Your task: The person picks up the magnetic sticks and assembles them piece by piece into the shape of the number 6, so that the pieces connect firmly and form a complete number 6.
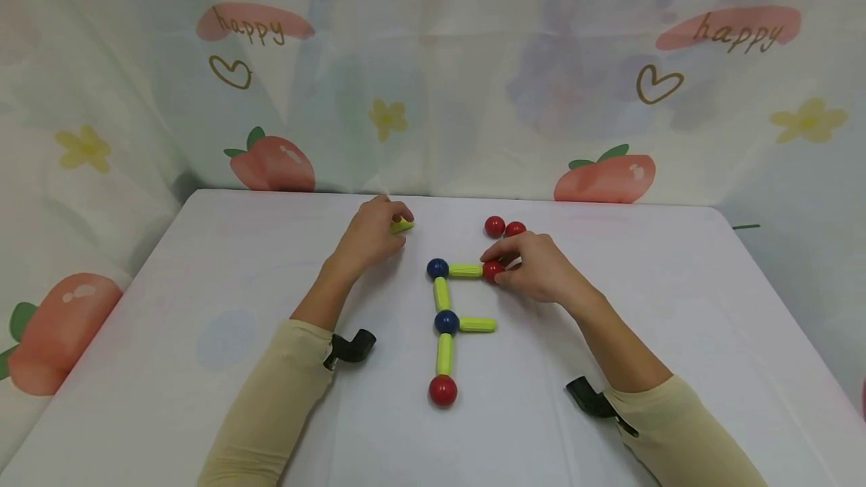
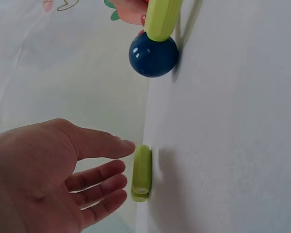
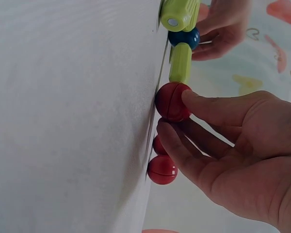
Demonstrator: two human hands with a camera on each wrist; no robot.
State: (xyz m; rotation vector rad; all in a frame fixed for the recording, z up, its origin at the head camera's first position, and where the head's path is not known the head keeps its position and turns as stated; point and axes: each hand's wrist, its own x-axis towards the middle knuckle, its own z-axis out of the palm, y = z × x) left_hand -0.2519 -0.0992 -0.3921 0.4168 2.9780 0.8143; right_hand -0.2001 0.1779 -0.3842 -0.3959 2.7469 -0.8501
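Observation:
Blue balls (image 1: 437, 269) (image 1: 446, 322), green rods (image 1: 444, 354) and red balls form a connected figure on the table. At its upper right end, my right hand (image 1: 541, 269) pinches a red ball (image 3: 171, 102) between thumb and fingers; this ball touches a green rod (image 3: 180, 63). A red ball (image 1: 443, 391) ends the figure near the front, and a side rod (image 1: 477, 325) has a free end. My left hand (image 1: 372, 235) is beside loose green rods (image 2: 142, 170) at the back, thumb and fingers apart, with the thumb tip close to them.
Two loose red balls (image 1: 495, 227) (image 1: 516, 229) lie behind my right hand, near the back edge of the white table (image 1: 575, 442). A patterned cloth (image 1: 446, 96) hangs behind the table and at its sides.

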